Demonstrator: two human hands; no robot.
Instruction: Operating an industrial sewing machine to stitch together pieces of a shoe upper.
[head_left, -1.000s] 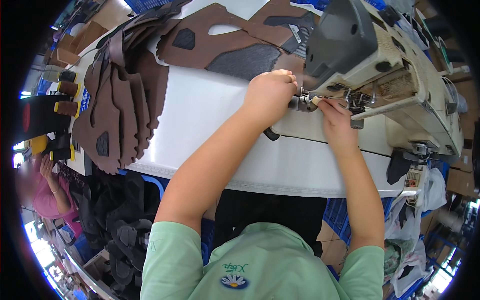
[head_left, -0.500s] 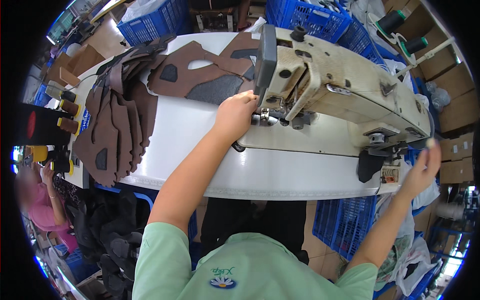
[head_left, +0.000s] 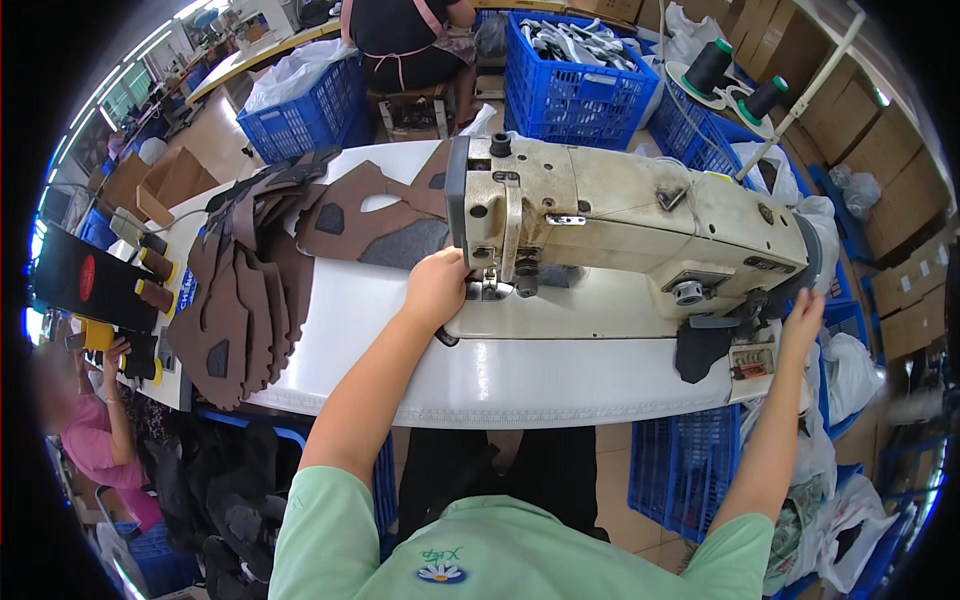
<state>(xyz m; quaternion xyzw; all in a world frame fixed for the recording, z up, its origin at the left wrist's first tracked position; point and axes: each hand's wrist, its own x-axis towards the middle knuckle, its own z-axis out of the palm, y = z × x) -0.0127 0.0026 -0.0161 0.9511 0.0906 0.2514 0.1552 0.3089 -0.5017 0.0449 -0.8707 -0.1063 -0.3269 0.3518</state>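
A beige sewing machine (head_left: pixel 610 200) stands on the white table, its head toward the left. My left hand (head_left: pixel 436 290) is beside the needle area, fingers curled at the edge of a brown shoe-upper piece (head_left: pixel 345 215) with dark grey patches. The machine head hides the fingertips and part of that piece. At the machine's right end, my right hand (head_left: pixel 803 318) has its fingers closed at the rim of the dark handwheel (head_left: pixel 818 250). Several more brown pieces (head_left: pixel 228 330) lie in an overlapping stack left of my left arm.
Thread spools (head_left: pixel 155 265) line the table's left end; green-black cones (head_left: pixel 708 68) stand at the back right. Blue crates (head_left: pixel 575 95) surround the table. A black flap (head_left: pixel 702 352) hangs near the handwheel. One co-worker (head_left: pixel 105 440) is at the left, another (head_left: pixel 405 45) sits behind.
My right hand has come in from beside the machine to the handwheel. My left hand stays by the needle area. The whole view has shifted, showing more of the background.
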